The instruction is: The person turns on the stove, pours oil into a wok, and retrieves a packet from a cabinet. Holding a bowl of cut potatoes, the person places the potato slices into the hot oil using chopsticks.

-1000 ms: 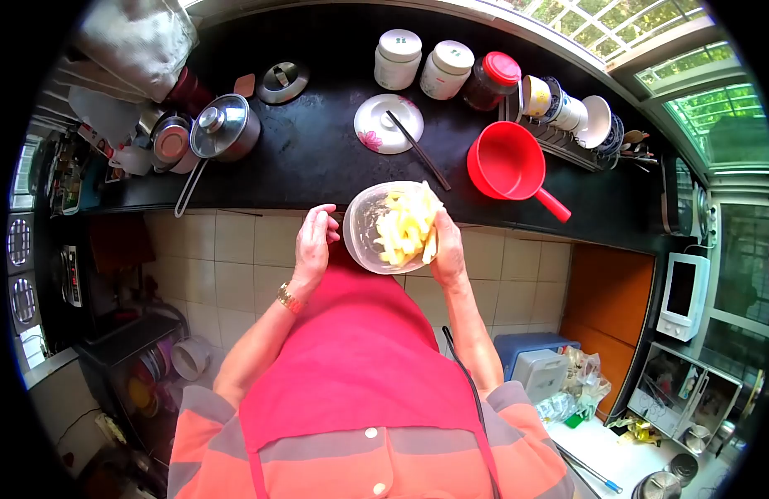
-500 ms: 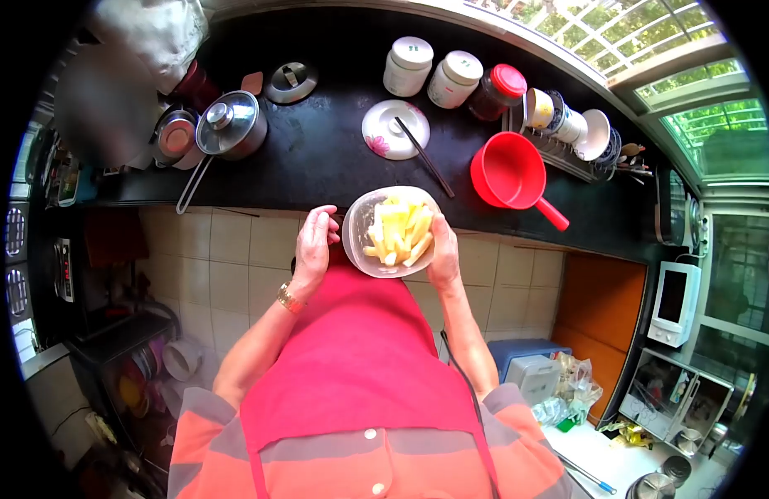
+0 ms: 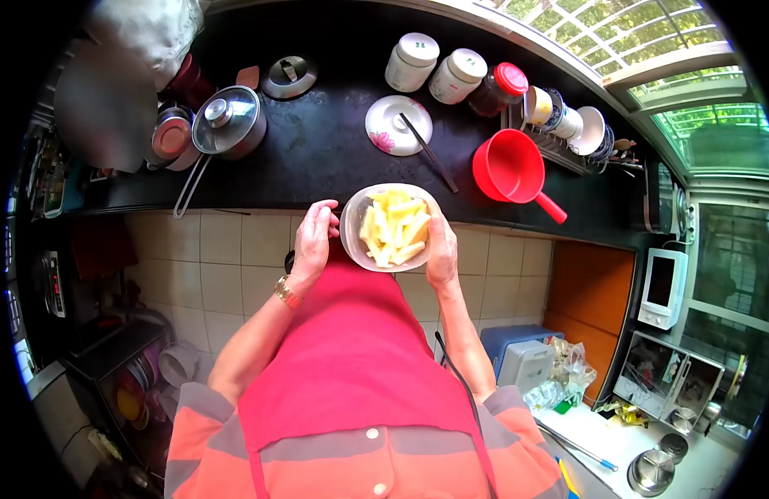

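A clear plastic bowl (image 3: 352,242) is gripped at its right side by my right hand (image 3: 441,252), just in front of the counter edge. Pale yellow cut sticks (image 3: 394,226), like potato fries, lie piled inside it. My left hand (image 3: 315,241), with a gold watch (image 3: 287,292) at the wrist, is at the bowl's left side. Its fingers are slightly curved and hold nothing; a narrow gap seems to separate them from the rim. Beyond the bowl, a white floral plate or lid (image 3: 383,125) lies on the counter with dark chopsticks (image 3: 430,155) resting across it.
The dark counter (image 3: 318,158) carries a red saucepan (image 3: 511,166), a lidded steel pot (image 3: 228,125), a loose pot lid (image 3: 289,77), two white jars (image 3: 412,62) and a red-lidded jar (image 3: 496,89). A dish rack with bowls (image 3: 567,125) stands at the right.
The yellow sticks have shifted and lie differently in the bowl. The bowl has tilted or turned slightly in my right hand; my left hand stays beside it.
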Demonstrator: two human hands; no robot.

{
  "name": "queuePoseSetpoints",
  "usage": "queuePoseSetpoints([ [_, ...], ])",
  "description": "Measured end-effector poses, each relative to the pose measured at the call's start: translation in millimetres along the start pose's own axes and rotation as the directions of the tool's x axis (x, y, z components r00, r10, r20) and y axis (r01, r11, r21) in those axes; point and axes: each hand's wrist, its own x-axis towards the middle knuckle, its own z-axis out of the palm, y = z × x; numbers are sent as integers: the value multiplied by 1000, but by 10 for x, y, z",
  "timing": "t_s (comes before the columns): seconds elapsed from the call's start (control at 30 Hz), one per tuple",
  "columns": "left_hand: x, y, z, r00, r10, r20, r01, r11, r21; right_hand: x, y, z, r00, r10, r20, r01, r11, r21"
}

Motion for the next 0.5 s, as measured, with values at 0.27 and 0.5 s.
queuePoseSetpoints([
  [0.27, -20, -77, -21, 996, 83, 13, -84, 996, 9, -44, -322, 112, 979, 93, 180, -147, 939, 312],
  [0.5, -127, 28, -65, 997, -31, 67, 27, 998, 55, -193, -24, -36, 996, 83, 25, -87, 976, 200],
])
